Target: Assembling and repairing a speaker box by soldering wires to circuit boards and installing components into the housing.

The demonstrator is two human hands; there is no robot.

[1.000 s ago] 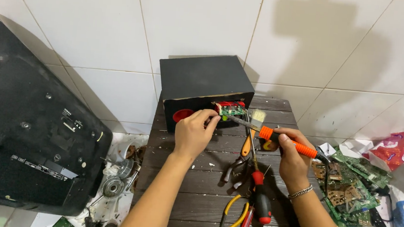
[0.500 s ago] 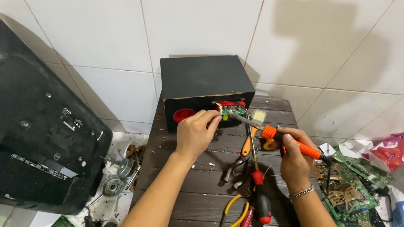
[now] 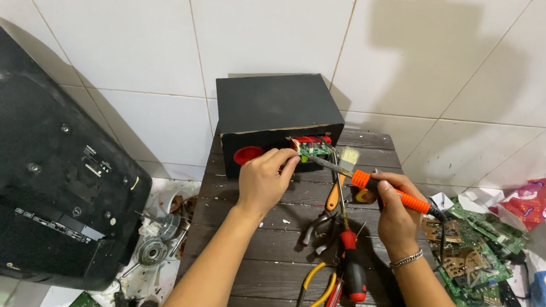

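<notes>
Circuit board (image 3: 313, 148), back table edge: pinched steady by left hand (image 3: 264, 182); soldering iron (image 3: 385, 190) gripped by right hand (image 3: 397, 214), tip best kept precisely on joint.

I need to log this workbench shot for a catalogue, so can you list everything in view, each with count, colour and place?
black box: one, black with a red round opening, back of the table by the wall
small circuit board: one, green, at the box's front
soldering iron: one, orange grip, tip at the board
brush: one, pale bristles, beside the box
screwdriver: one, red and black, lying on the table
pliers: one, yellow handles, near table edge
table: one, dark wooden slats
monitor shell: one, black, left on the floor
scrap circuit boards: several, green, right of the table
left hand: fingers pinch the board
right hand: grips the iron, wears a bracelet
</notes>
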